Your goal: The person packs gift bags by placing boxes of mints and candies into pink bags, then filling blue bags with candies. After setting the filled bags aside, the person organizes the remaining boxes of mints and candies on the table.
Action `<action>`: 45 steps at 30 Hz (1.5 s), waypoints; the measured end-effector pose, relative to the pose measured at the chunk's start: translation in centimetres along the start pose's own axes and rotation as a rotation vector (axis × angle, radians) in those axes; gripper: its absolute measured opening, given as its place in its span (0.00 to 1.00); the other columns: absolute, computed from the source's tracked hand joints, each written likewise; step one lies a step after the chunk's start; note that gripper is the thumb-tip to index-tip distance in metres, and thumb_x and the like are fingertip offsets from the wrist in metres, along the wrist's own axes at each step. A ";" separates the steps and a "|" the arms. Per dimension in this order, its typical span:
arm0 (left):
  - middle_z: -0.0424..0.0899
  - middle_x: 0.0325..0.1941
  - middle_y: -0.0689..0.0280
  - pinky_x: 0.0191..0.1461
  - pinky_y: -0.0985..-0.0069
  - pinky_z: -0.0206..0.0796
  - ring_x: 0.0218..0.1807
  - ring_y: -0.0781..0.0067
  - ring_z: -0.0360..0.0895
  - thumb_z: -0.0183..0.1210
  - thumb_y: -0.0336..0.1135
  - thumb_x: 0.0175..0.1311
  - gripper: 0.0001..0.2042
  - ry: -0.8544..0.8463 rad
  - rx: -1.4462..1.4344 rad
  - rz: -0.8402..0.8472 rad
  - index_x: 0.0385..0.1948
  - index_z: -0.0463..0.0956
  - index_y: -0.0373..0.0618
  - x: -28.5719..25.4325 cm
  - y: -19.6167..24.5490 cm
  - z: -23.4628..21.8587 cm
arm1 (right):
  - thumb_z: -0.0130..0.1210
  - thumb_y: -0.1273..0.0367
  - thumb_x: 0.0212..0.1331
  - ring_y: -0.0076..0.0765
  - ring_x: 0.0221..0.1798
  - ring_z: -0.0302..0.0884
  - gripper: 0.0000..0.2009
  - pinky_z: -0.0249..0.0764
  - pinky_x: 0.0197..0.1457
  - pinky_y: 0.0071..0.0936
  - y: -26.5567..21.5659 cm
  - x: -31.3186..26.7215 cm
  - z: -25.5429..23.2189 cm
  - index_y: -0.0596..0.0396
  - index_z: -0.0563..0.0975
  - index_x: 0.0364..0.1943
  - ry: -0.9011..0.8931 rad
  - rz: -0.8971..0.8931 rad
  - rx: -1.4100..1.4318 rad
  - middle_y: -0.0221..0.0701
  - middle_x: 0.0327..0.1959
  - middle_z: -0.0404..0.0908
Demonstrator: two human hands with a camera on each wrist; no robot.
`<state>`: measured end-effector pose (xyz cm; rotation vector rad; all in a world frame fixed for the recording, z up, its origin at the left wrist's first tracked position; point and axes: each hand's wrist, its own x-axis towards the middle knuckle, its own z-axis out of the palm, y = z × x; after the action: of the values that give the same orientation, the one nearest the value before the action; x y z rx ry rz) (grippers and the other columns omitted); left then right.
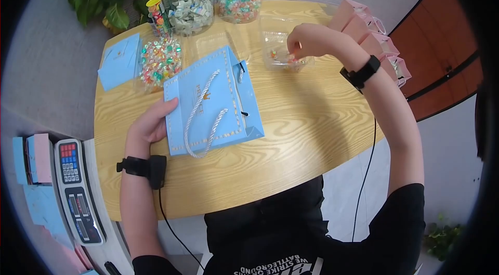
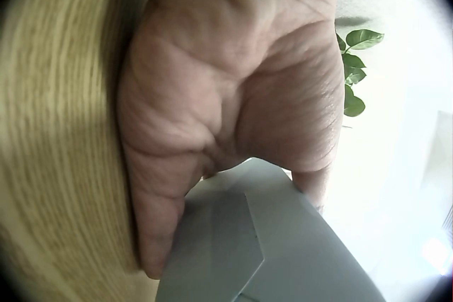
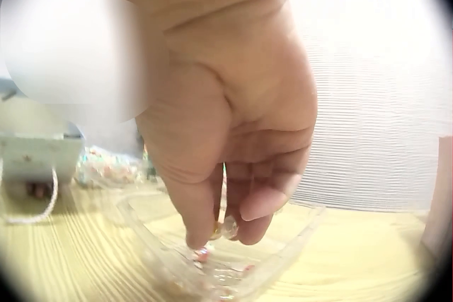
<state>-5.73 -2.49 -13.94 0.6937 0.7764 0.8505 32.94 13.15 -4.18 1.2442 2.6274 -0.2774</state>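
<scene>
My left hand (image 1: 149, 123) grips a light blue paper gift bag (image 1: 179, 88) at its base, thumb on the printed front and fingers underneath. The bag leans on its side over the table, with two white rope handles (image 1: 213, 130) draped across the front. In the left wrist view the bag's folded bottom (image 2: 248, 238) sits between thumb and fingers. Over at the back right, my right hand (image 1: 317, 41) reaches down into a transparent plastic box (image 1: 268, 28) holding a few wrapped candies. Thumb and fingertips pinch a small candy in a transparent wrapper (image 3: 228, 228) above the box floor.
Candy tubs (image 1: 239, 2) line the back, beside a container of white packets (image 1: 191, 12) and a colourful tube (image 1: 157, 12). Another candy container (image 1: 160, 62) and a flat blue bag (image 1: 119, 62) lie left. Pink bags (image 1: 378, 43) stand right; a scale (image 1: 78, 192) sits lower left.
</scene>
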 end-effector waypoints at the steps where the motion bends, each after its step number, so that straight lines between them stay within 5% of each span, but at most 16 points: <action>1: 0.70 0.63 0.57 0.64 0.70 0.68 0.62 0.67 0.72 0.58 0.37 0.65 0.30 -0.024 -0.044 -0.030 0.66 0.55 0.37 0.0 0.0 0.0 | 0.64 0.66 0.49 0.37 0.33 0.78 0.08 0.73 0.35 0.33 -0.2 0.4 0.2 0.54 0.80 0.32 -0.001 0.002 -0.004 0.31 0.29 0.81; 6: 0.73 0.61 0.54 0.60 0.68 0.71 0.58 0.65 0.75 0.57 0.42 0.65 0.30 0.022 0.052 0.047 0.63 0.59 0.34 0.1 -0.4 0.3 | 0.67 0.66 0.42 0.38 0.37 0.81 0.11 0.74 0.38 0.36 -0.8 1.6 1.4 0.48 0.82 0.33 -0.192 -0.024 -0.224 0.28 0.31 0.83; 9: 0.71 0.62 0.56 0.62 0.69 0.69 0.60 0.66 0.73 0.58 0.39 0.65 0.31 -0.010 0.014 0.026 0.65 0.56 0.36 0.3 -0.3 0.0 | 0.71 0.63 0.39 0.41 0.43 0.79 0.21 0.75 0.42 0.37 0.0 2.6 2.1 0.44 0.80 0.42 -0.131 0.065 -0.182 0.32 0.36 0.81; 12: 0.69 0.64 0.57 0.63 0.70 0.68 0.62 0.67 0.71 0.59 0.37 0.64 0.33 -0.031 -0.016 -0.002 0.67 0.52 0.39 0.1 0.0 0.2 | 0.72 0.63 0.37 0.42 0.45 0.78 0.28 0.74 0.44 0.37 1.3 2.4 1.5 0.43 0.76 0.49 -0.014 -0.029 -0.133 0.33 0.39 0.80; 18: 0.68 0.64 0.57 0.63 0.70 0.68 0.62 0.67 0.71 0.60 0.37 0.64 0.33 -0.048 -0.016 -0.017 0.67 0.52 0.39 0.3 -0.1 -0.1 | 0.71 0.71 0.36 0.45 0.51 0.76 0.35 0.74 0.48 0.38 -0.6 1.4 1.2 0.45 0.71 0.57 -0.128 0.055 -0.104 0.36 0.46 0.78; 27: 0.68 0.64 0.57 0.63 0.70 0.69 0.62 0.67 0.72 0.59 0.36 0.64 0.33 -0.048 -0.028 -0.013 0.67 0.51 0.39 0.2 0.0 0.1 | 0.65 0.67 0.48 0.43 0.47 0.78 0.29 0.75 0.46 0.38 0.6 1.9 1.8 0.46 0.69 0.58 -0.112 0.125 0.146 0.38 0.49 0.78; 37: 0.72 0.60 0.54 0.59 0.71 0.72 0.58 0.66 0.75 0.58 0.42 0.65 0.31 -0.019 0.065 0.058 0.65 0.56 0.34 0.2 -0.3 0.4 | 0.66 0.63 0.48 0.43 0.46 0.77 0.25 0.74 0.45 0.36 0.6 1.9 1.8 0.48 0.72 0.52 -0.175 0.118 0.110 0.37 0.46 0.78; 39: 0.70 0.63 0.56 0.62 0.70 0.69 0.61 0.67 0.72 0.59 0.39 0.64 0.33 -0.036 0.025 0.020 0.66 0.53 0.37 0.2 -0.1 0.0 | 0.65 0.65 0.50 0.44 0.42 0.77 0.20 0.72 0.41 0.37 1.0 2.4 2.0 0.51 0.73 0.47 0.072 0.054 0.071 0.37 0.41 0.79; 42: 0.67 0.65 0.58 0.65 0.70 0.66 0.64 0.67 0.69 0.60 0.37 0.64 0.34 -0.052 -0.016 -0.022 0.68 0.50 0.40 0.2 -0.1 -0.2 | 0.64 0.65 0.52 0.45 0.40 0.76 0.16 0.71 0.39 0.39 0.9 2.0 1.6 0.52 0.73 0.43 0.178 0.095 -0.020 0.37 0.38 0.78; 45: 0.67 0.65 0.58 0.64 0.69 0.67 0.64 0.68 0.69 0.59 0.37 0.64 0.34 -0.060 -0.016 -0.026 0.68 0.50 0.41 0.2 0.0 0.0 | 0.64 0.65 0.51 0.45 0.40 0.76 0.18 0.71 0.40 0.40 -0.2 1.3 0.9 0.53 0.72 0.44 -0.021 0.160 -0.046 0.38 0.37 0.79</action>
<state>-5.64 -2.34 -14.01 0.6907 0.7221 0.8083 32.10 13.79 -5.38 1.4177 2.4845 -0.2004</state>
